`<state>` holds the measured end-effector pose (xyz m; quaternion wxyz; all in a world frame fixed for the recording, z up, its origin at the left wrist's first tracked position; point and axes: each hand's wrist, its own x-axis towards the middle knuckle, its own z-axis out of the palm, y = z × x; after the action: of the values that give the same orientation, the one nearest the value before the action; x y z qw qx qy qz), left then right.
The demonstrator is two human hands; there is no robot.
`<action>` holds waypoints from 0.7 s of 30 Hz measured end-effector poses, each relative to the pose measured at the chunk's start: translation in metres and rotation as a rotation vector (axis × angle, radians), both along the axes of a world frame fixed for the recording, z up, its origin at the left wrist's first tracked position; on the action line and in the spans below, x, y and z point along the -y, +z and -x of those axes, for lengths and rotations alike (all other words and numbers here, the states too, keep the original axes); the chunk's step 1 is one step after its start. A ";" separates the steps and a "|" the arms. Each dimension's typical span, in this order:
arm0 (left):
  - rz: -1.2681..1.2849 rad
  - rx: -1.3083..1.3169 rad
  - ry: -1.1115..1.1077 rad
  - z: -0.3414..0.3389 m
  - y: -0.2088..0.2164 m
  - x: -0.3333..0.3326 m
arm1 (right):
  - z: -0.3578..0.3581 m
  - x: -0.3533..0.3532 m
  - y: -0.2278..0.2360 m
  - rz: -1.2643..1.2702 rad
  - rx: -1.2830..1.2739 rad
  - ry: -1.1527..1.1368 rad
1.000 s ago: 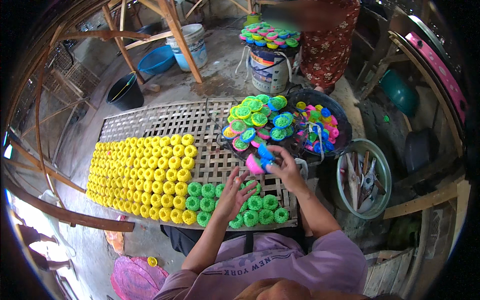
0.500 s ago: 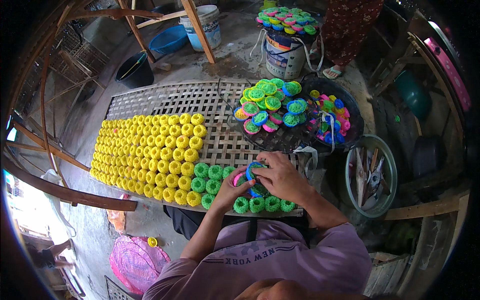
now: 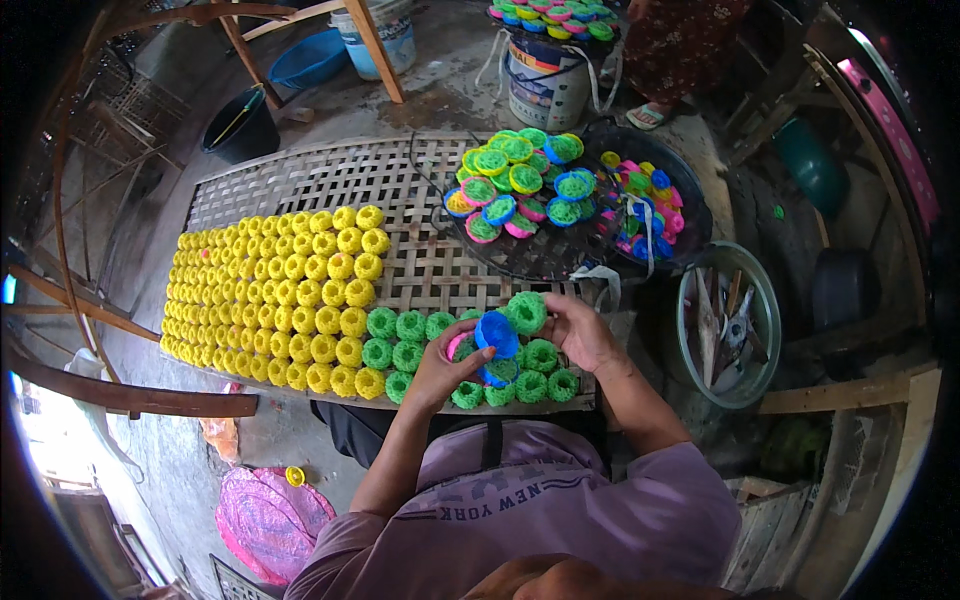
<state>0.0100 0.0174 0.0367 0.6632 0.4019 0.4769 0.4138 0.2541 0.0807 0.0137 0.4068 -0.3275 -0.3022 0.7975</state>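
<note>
My left hand (image 3: 440, 370) is closed around an empty blue plastic cup (image 3: 497, 334). A pink cup (image 3: 460, 346) and a blue cup with green filling (image 3: 499, 372) sit just beside and below it, partly hidden by the fingers. Between the fingers of my right hand (image 3: 585, 342) is a round green strand nest (image 3: 526, 312) with a hollow in its middle, held at the blue cup's right. Several more green nests (image 3: 410, 325) stand in rows under my hands on a woven bamboo tray (image 3: 425, 270). Rows of yellow nests (image 3: 290, 292) cover the tray's left part.
Beyond my hands, a black tray (image 3: 540, 255) bears a heap of green-filled cups (image 3: 520, 178). Loose coloured cups lie in a dark basin (image 3: 705, 185). A clear tub (image 3: 765, 375) stands at right. Behind, a paint bucket (image 3: 545, 85) carries more filled cups, near a person's sandalled foot (image 3: 645, 117).
The green nest has come out of the blue cup into my right hand, which has moved right. The blue cup in my left hand is now empty. The whole view has shifted slightly.
</note>
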 end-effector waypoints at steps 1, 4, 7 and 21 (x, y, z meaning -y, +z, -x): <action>0.007 -0.003 -0.011 -0.002 -0.002 -0.001 | -0.003 0.000 -0.004 -0.108 0.143 -0.014; 0.019 0.004 -0.016 -0.006 -0.009 -0.008 | -0.018 -0.007 -0.016 -0.426 0.621 -0.072; -0.002 0.001 0.081 0.002 -0.015 -0.014 | -0.022 -0.018 -0.035 -0.561 0.865 -0.140; -0.041 0.062 0.268 0.013 -0.028 -0.009 | -0.017 -0.001 -0.037 -0.893 1.430 0.040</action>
<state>-0.0027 0.0266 0.0092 0.6083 0.3350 0.4970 0.5204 0.2710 0.0816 -0.0236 0.1948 -0.5567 -0.7796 0.2108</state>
